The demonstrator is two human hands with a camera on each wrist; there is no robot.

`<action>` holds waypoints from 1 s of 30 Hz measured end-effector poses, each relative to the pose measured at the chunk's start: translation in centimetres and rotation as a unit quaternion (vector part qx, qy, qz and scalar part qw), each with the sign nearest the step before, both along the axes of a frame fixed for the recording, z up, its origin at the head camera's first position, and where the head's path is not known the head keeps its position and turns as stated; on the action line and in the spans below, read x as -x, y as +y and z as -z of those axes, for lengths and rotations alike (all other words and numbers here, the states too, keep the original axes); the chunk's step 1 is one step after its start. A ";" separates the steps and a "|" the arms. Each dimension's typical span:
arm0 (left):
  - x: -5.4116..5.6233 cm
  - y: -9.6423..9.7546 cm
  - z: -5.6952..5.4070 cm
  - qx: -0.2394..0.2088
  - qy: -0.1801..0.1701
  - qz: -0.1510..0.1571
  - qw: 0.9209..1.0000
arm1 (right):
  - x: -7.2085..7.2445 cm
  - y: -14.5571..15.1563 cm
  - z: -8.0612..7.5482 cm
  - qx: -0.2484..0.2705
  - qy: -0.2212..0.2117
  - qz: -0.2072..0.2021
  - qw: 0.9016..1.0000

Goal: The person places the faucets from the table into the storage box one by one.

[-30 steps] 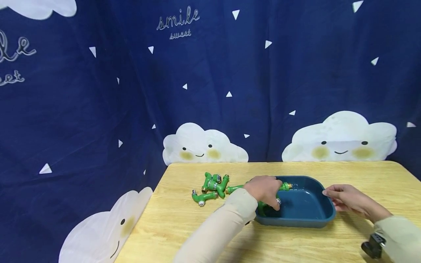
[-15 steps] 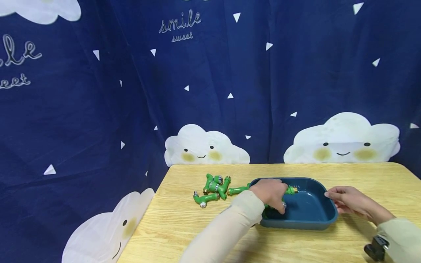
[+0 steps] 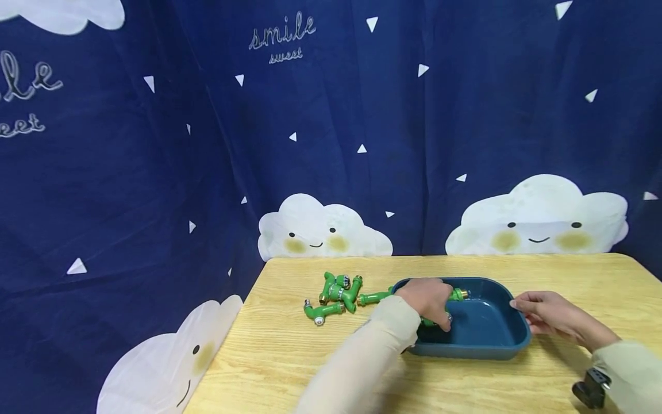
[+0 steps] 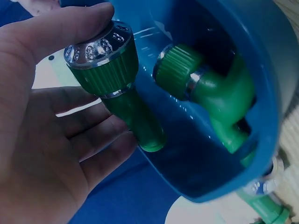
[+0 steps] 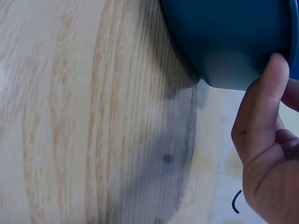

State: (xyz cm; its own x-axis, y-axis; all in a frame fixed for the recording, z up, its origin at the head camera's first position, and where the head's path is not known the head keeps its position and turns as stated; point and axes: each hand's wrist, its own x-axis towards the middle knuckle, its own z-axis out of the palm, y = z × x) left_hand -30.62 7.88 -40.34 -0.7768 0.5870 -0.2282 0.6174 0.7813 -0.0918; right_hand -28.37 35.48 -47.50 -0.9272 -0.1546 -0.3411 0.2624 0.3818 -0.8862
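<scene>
Taps [image 3: 341, 294] with green bodies lie grouped on a wooden table [image 3: 269, 356], left of a blue basin [image 3: 486, 351], as a person's left hand [image 3: 428, 299] grips a held tap [image 4: 119, 81] within the basin's left half. The thumb [image 4: 88, 19] sits on the chrome cap [image 4: 105, 44] with fingers [image 4: 100, 130] behind the body, a hold that probably keeps the broad head from tipping; whether the tap touches the basin floor cannot be told. Apart from it, a second tap [image 4: 224, 95] lies inside the same end. The right hand [image 3: 555, 316] pinches the basin's right end, apparently to steady it opposite the working side. One more tap [image 3: 372, 298] lies just outside the left end, perhaps kept within easy reach.
</scene>
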 end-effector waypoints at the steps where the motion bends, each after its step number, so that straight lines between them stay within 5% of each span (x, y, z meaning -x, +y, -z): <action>1: 0.0 0.2 0.0 -0.002 -0.001 -0.002 1.000 | 0.0 0.0 0.0 -0.001 0.000 -0.001 1.000; 30: 0.2 1.7 0.7 -0.008 -0.016 -0.012 1.000 | 0.1 0.0 -0.2 -0.001 -0.003 -0.001 1.000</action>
